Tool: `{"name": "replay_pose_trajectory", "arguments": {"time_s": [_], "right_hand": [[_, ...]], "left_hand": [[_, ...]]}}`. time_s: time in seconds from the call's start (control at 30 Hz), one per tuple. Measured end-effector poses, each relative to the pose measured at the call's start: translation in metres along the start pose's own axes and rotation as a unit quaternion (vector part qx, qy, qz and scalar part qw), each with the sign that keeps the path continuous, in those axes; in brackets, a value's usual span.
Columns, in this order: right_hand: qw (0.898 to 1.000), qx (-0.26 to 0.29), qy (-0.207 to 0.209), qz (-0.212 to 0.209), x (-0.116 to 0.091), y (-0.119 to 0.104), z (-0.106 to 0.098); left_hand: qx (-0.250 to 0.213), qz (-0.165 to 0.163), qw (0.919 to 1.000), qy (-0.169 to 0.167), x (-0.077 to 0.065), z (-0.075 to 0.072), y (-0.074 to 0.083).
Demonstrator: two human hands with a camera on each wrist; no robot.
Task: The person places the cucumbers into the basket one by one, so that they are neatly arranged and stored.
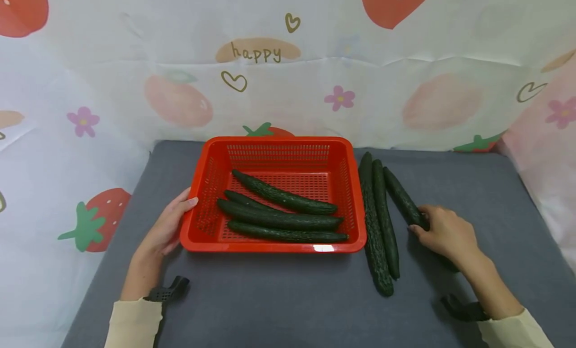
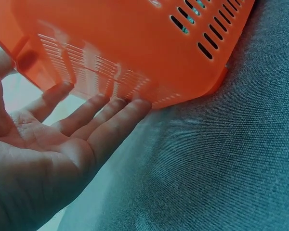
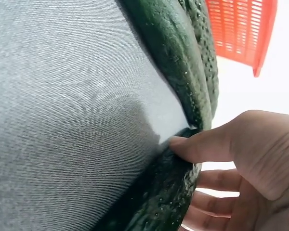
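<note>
A red plastic basket [image 1: 274, 247] stands on the grey cloth with several dark green cucumbers [image 1: 288, 220] lying lengthwise in it. At its left side, my left hand [image 1: 173, 220] holds the rim, thumb over the edge. In the left wrist view the fingers [image 2: 113, 125] lie fairly straight against the outer slotted wall. To the right of the basket, my right hand [image 1: 447, 233] grips a cucumber [image 1: 402, 198] around its middle, with the thumb on the near side in the right wrist view. That cucumber slants over the cloth, its far end close to two others.
Two long cucumbers, one bumpy [image 1: 373, 228] and one slimmer [image 1: 386, 223], lie side by side along the basket's right wall. Grey cloth [image 1: 279, 298] covers the table. Behind it hangs a white curtain [image 1: 279, 98] printed with fruit, flowers and hearts.
</note>
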State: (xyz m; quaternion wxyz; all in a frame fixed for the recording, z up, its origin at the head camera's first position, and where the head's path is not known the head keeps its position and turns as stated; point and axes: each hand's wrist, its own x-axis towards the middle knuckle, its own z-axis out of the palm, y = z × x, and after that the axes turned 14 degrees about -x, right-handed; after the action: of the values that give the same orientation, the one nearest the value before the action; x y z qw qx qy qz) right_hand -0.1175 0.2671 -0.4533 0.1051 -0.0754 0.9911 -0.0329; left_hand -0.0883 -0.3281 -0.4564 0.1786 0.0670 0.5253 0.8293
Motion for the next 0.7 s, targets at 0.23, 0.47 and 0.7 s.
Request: {"name": "replay_pose_trajectory", "arguments": {"time_s": [0.23, 0.47, 0.7], "right_hand": [[1.0, -0.001, -0.011, 0.008, 0.0033, -0.0008, -0.0011], [0.999, -0.009, -0.033, 0.02, 0.0071, 0.0012, -0.0049], [0.997, -0.004, -0.067, 0.038, 0.0104, 0.0028, -0.0082]], "left_hand": [[0.006, 0.001, 0.9999, -0.009, -0.0011, -0.0004, 0.0002], [-0.015, 0.004, 0.9998, -0.009, -0.0007, 0.0004, -0.0032], [-0.002, -0.005, 1.0, 0.006, -0.0002, 0.0023, -0.0029]]}}
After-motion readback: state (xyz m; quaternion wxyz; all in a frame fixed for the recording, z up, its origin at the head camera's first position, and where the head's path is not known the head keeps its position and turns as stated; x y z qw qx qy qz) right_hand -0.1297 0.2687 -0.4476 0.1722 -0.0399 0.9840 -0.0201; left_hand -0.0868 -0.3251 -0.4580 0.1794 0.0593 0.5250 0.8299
